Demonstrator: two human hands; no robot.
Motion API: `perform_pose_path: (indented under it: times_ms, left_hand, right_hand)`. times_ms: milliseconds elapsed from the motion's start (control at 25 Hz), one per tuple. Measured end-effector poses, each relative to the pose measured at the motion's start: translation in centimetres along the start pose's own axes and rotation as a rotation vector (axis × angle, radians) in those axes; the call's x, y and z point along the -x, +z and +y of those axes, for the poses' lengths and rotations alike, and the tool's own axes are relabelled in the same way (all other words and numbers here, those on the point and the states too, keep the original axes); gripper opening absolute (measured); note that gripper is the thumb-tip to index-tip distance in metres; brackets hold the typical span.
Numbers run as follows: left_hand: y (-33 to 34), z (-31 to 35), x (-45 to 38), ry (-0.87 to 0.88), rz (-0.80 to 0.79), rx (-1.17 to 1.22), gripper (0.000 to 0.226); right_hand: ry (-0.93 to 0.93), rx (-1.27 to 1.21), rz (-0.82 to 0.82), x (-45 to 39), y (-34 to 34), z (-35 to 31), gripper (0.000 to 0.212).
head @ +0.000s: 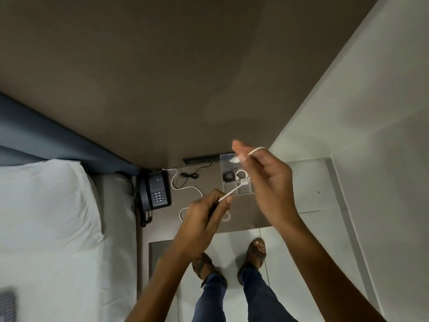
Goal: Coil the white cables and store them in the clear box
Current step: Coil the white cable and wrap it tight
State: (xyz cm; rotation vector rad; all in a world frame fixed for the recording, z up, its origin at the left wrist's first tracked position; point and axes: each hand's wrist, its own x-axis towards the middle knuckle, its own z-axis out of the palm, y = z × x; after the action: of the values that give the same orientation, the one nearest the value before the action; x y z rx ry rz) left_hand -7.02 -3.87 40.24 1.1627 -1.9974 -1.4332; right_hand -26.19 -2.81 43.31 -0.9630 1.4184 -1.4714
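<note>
A white cable runs taut between my two hands above the brown table. My left hand pinches its lower stretch, with a loop hanging below the fingers. Raised higher, my right hand has the cable looped over a finger and its white plug at the fingertips. The clear box stands at the table's back, partly behind my right hand; one compartment holds a coiled white cable, another a black coil. A second white cable lies loose on the table.
A dark telephone sits at the table's left end, next to a bed with white sheets. A thin black cord leads to a socket strip on the back wall. A white wall is on the right.
</note>
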Motion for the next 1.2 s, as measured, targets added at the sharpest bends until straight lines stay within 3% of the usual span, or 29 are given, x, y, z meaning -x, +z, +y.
perform_pose_path:
  times_ms: [40, 120, 240, 360, 440, 560, 680, 760, 800, 920, 1000, 1080, 1120, 1200]
  left_hand:
    - [-0.6, 1.1, 0.2, 0.012, 0.021, 0.025, 0.027]
    - [-1.7, 3.2, -0.2, 0.047, 0.066, 0.032, 0.03]
    - [-3.0, 5.8, -1.1, 0.116, 0.086, -0.008, 0.034]
    - [-3.8, 7.8, -1.6, 0.137, 0.092, -0.015, 0.037]
    - [-4.1, 8.7, -1.9, 0.15, 0.093, -0.005, 0.04]
    - [-3.7, 9.8, -1.6, 0.11, 0.09, 0.04, 0.05]
    - [-2.1, 10.5, 0.5, 0.042, 0.015, 0.075, 0.06]
    - [-1.4, 10.8, 2.1, 0.06, -0.005, 0.002, 0.054]
    - [-1.3, 11.1, 2.6, 0.076, -0.012, -0.047, 0.047]
    - [-3.0, 12.4, 2.5, 0.132, 0.015, -0.151, 0.03]
    - [-4.9, 13.8, 1.8, 0.173, 0.052, -0.17, 0.033]
    - [-6.5, 15.1, 0.6, 0.234, 0.081, -0.246, 0.042]
    - [-6.8, 15.6, -0.1, 0.255, 0.089, -0.27, 0.044]
    - [-6.7, 16.0, -1.3, 0.241, 0.098, -0.215, 0.048]
  right_hand:
    - [-0.106, 0.295, -0.057, 0.8, -0.4, -0.1, 0.022]
    - [-0.14, 0.55, -0.25, 2.5, -0.7, -0.3, 0.02]
    - [-0.001, 0.439, -0.409, 4.7, -1.2, -1.6, 0.017]
    - [0.253, 0.047, -0.483, 6.2, -1.3, -3.9, 0.031]
    - [0.498, -0.395, -0.5, 7.2, -1.5, -5.3, 0.04]
    - [0.764, -1.052, -0.524, 8.1, -1.3, -7.7, 0.031]
    - [0.684, -1.46, -0.326, 7.5, -1.3, -10.1, 0.028]
    - [0.552, -1.348, -0.221, 6.3, -1.2, -11.4, 0.028]
    - [0.474, -1.14, -0.172, 5.7, -1.1, -11.8, 0.03]
    - [0.141, -0.115, -0.031, 5.3, -1.0, -11.6, 0.032]
    - [-0.017, 0.354, -0.106, 5.6, -1.5, -11.0, 0.027]
    - [0.011, 0.492, -0.28, 6.2, -2.1, -10.2, 0.024]
    - [0.078, 0.428, -0.365, 6.7, -2.2, -10.1, 0.025]
    - [0.243, 0.033, -0.503, 7.8, -2.0, -10.7, 0.033]
